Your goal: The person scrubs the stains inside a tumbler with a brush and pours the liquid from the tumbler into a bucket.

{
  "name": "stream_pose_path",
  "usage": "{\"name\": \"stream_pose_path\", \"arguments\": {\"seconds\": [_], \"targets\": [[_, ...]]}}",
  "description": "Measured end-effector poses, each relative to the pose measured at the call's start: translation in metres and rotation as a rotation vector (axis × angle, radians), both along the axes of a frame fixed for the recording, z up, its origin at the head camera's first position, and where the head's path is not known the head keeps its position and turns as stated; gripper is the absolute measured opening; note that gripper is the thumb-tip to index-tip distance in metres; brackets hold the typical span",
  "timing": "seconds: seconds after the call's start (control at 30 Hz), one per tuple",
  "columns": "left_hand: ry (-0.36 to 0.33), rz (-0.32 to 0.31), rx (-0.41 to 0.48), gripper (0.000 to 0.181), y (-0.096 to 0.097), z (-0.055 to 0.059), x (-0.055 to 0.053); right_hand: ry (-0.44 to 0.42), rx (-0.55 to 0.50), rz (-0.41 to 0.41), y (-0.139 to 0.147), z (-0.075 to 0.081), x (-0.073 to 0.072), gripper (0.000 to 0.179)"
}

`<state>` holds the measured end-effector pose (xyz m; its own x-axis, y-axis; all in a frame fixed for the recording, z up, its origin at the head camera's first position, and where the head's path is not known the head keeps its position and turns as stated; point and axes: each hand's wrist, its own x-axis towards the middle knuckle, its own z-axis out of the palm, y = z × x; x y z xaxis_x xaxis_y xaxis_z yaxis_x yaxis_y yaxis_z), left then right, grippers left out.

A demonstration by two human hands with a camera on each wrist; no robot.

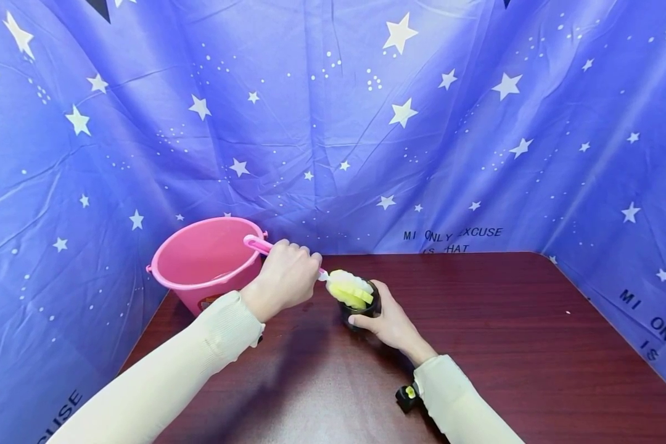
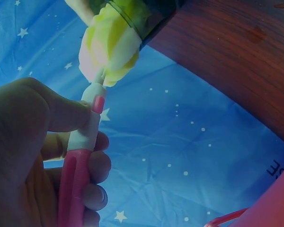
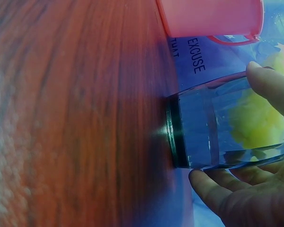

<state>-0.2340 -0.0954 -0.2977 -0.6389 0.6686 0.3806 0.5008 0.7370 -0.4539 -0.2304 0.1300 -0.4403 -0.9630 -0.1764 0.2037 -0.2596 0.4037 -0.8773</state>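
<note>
My left hand (image 1: pixel 288 274) grips the pink and white handle of a bottle brush (image 2: pixel 78 175), thumb laid along the white part. The brush's yellow and white sponge head (image 1: pixel 348 288) sits partly inside the mouth of a dark, see-through glass cup (image 3: pixel 213 123). Around that cup curl the fingers and thumb of my right hand (image 1: pixel 391 320), holding it at the side. Through the cup wall the yellow sponge shows in the upper part, in the right wrist view. The cup's thick base is close to the tabletop; I cannot tell whether it touches.
A pink bucket (image 1: pixel 211 246) stands at the back left of the dark red wooden table (image 1: pixel 477 320). Its rim is close beside my left hand. A blue star-printed curtain (image 1: pixel 322 123) hangs round the table's back and sides.
</note>
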Motion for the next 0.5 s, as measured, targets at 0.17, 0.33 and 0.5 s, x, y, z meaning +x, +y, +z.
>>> {"name": "stream_pose_path", "arguments": {"seconds": [0.17,0.33,0.5], "targets": [[-0.014,0.003,0.033,0.022,-0.0025,-0.0019,0.0016,0.015,0.003,-0.005,0.0001,0.0000,0.0000,0.082],[0.003,-0.007,0.058,0.021,-0.0056,-0.0054,0.0027,0.014,0.002,-0.003,0.0005,-0.0002,0.0005,0.083],[0.017,-0.010,0.079,0.020,-0.0085,-0.0095,0.0030,0.008,0.009,-0.006,0.0003,-0.0003,0.0004,0.082]]}}
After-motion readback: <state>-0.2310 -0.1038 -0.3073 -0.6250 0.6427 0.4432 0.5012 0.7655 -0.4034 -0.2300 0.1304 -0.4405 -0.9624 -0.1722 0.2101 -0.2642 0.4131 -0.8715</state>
